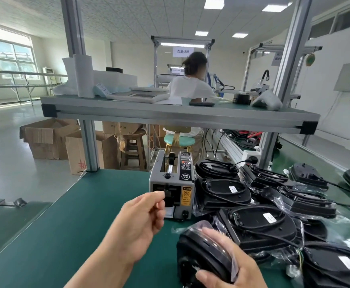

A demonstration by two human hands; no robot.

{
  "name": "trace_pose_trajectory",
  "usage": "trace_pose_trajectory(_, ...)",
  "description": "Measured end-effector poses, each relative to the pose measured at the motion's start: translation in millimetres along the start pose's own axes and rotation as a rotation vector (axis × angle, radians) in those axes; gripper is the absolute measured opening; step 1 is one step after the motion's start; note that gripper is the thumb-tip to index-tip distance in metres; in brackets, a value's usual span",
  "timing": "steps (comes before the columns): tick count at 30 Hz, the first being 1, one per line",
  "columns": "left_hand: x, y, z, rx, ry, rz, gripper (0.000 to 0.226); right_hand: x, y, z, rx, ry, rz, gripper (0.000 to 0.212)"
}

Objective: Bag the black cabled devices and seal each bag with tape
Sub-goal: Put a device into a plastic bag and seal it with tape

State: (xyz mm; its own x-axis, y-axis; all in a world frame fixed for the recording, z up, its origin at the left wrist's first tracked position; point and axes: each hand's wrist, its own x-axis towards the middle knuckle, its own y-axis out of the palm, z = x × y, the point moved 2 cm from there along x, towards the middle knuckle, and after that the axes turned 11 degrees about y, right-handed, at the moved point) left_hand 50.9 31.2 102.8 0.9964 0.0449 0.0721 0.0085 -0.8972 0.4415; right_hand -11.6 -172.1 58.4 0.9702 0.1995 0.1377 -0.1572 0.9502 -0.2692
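Black cabled device (199,248), already inside its clear bag (234,265), is tipped up on edge in my right hand (230,273) at the near side of the bench. My fingers curl over its top and my thumb clamps the near face, so I am grasping it firmly. My left hand (142,221) reaches forward to the mouth of the tape dispenser (187,196), thumb and forefinger drawn together right at the slot and the other fingers curled. Whether tape lies between them I cannot tell. Beyond my right hand and to its right, bagged devices (259,227) lie heaped, touching one another and crowding against the dispenser's right side. Left of my left hand the green mat (66,225) stretches open to the bench's left edge, which runs diagonally away toward an aluminium post (89,146). Above and beyond both hands a shelf (170,116) spans the far side.
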Motion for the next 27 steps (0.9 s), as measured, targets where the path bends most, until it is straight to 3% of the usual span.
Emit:
trace_pose_trajectory(2,-37,3,-18,0.037,0.063,0.217,0.020,0,-2,-10,-0.023,-0.010,-0.063,0.076)
trace_pose_trajectory(5,-75,14,-27,0.224,0.117,0.303,0.025,-4,3,-7,0.007,-0.024,-0.095,0.070)
trace_pose_trajectory(8,-83,22,-19,0.375,0.135,0.279,0.029,-6,6,-4,0.049,0.013,-0.121,0.066)
trace_pose_trajectory(13,-79,25,-4,0.567,0.148,0.196,0.010,-9,6,-4,0.021,0.034,-0.176,0.061)
trace_pose_trajectory(27,-70,36,5,0.523,0.060,0.093,0.009,-9,9,-11,-0.039,0.020,-0.209,0.062)
